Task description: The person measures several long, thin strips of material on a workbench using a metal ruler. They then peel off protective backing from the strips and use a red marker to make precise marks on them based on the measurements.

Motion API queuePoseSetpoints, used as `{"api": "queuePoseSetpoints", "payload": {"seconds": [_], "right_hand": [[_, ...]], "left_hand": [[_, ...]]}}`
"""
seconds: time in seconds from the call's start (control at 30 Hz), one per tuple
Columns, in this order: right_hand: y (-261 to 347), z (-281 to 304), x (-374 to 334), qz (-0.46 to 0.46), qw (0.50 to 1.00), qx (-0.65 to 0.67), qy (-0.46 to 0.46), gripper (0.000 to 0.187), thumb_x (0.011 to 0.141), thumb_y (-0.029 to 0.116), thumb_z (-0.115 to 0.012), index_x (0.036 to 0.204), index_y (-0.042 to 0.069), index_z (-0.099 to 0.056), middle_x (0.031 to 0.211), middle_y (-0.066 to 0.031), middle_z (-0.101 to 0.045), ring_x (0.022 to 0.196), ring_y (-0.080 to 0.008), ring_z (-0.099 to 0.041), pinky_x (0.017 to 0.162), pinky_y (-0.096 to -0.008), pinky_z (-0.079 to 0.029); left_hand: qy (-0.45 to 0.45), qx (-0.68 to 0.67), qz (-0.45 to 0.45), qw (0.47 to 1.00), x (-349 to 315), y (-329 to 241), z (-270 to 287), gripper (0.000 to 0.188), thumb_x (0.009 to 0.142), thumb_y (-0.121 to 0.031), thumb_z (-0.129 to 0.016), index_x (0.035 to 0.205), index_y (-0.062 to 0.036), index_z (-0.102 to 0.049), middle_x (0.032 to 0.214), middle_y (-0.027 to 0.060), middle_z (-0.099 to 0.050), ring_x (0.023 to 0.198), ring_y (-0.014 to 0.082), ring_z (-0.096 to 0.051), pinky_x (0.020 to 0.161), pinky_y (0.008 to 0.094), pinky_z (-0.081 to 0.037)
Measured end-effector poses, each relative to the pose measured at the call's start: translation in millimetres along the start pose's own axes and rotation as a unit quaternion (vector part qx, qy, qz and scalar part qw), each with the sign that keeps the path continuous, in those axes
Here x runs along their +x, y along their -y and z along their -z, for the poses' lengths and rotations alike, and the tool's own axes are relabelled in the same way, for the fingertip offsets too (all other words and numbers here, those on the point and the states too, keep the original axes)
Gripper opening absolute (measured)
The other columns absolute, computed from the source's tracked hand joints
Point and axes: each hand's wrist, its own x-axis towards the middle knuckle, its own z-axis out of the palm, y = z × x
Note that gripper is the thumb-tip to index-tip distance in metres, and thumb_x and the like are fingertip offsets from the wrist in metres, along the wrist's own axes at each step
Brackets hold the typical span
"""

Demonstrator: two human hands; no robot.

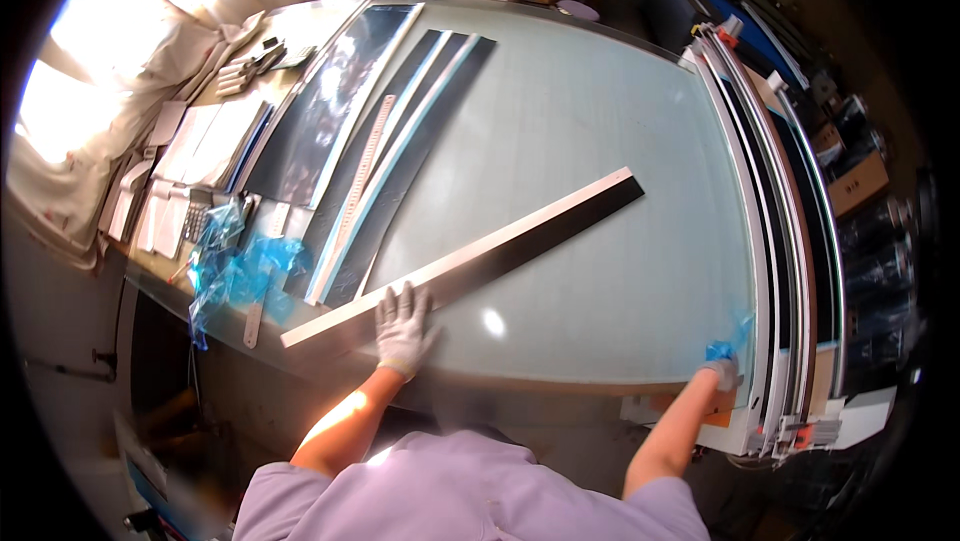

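My left hand (403,329), in a pale glove, lies with its fingers spread on the near edge of a long strip (470,266). That strip is dark with a light band along its far edge and lies slanted across the glass-topped table (560,121). At the right end of the table, my right hand (722,373), also gloved, is closed on a crumpled piece of blue plastic film (718,350). Part of its fingers is hidden by the film. More crumpled blue film (255,266) is heaped at the table's left front corner.
Dark sheets (335,91) and narrower strips (440,121) lie on the left half, with a perforated strip (365,166) on top. Papers (210,141) and a calculator (197,224) sit further left. A long rail assembly (775,221) borders the table's right side. Curtains (130,41) hang at the left.
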Motion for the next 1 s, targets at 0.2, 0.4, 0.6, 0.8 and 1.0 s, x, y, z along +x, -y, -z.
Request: {"api": "queuePoseSetpoints", "payload": {"seconds": [0.2, 0.4, 0.6, 0.8, 1.0], "right_hand": [[-135, 15, -452, -0.058, 0.635, -0.136, 0.758, 0.020, 0.088, 0.005, -0.058, 0.103, 0.000, -0.070, 0.098, -0.0058, -0.068, 0.089, -0.0152, -0.062, 0.087, -0.0302, -0.051], [-83, 42, -559, -0.140, 0.381, -0.207, 0.890, 0.037, 0.093, 0.008, -0.064, 0.129, -0.005, -0.063, 0.122, -0.0122, -0.067, 0.108, -0.0173, -0.064, 0.095, -0.0309, -0.051], [-109, 8, -527, 0.526, 0.215, -0.353, 0.743, 0.074, 0.078, 0.028, -0.084, 0.146, 0.017, -0.054, 0.149, -0.0171, -0.048, 0.137, -0.0408, -0.045, 0.113, -0.0539, -0.039], [-115, -14, -518, 0.610, 0.013, -0.368, 0.701, 0.088, 0.070, 0.033, -0.090, 0.148, 0.020, -0.051, 0.154, -0.0099, -0.047, 0.145, -0.0361, -0.038, 0.120, -0.0534, -0.029], [-119, -20, -525, 0.599, -0.020, -0.383, 0.703, 0.089, 0.070, 0.037, -0.089, 0.148, 0.020, -0.051, 0.151, -0.0120, -0.049, 0.140, -0.0329, -0.044, 0.115, -0.0491, -0.035]], "left_hand": [[-0.060, -0.276, -0.185, 0.941, 31, -78, 51, 0.078, 0.084, -0.024, -0.077, 0.154, -0.0178, -0.045, 0.157, 0.0200, -0.043, 0.129, 0.0392, -0.058, 0.102, 0.0438, -0.053], [-0.166, -0.137, -0.183, 0.959, 21, 40, 80, 0.030, 0.086, -0.005, -0.062, 0.114, -0.0110, -0.069, 0.102, 0.0117, -0.069, 0.088, 0.0327, -0.070, 0.073, 0.0411, -0.057], [-0.131, 0.070, 0.391, 0.908, 39, 261, 164, 0.076, 0.087, -0.027, -0.080, 0.154, -0.0175, -0.046, 0.155, 0.0238, -0.045, 0.124, 0.0376, -0.064, 0.100, 0.0422, -0.055], [-0.067, 0.099, 0.405, 0.907, -23, 230, 163, 0.069, 0.090, -0.035, -0.074, 0.152, -0.0227, -0.046, 0.109, 0.0149, -0.072, 0.096, 0.0356, -0.072, 0.083, 0.0476, -0.058], [-0.122, -0.013, 0.282, 0.952, -111, 141, 88, 0.044, 0.090, -0.027, -0.072, 0.132, -0.0181, -0.063, 0.098, 0.0107, -0.071, 0.086, 0.0332, -0.070, 0.074, 0.0443, -0.057]]}}
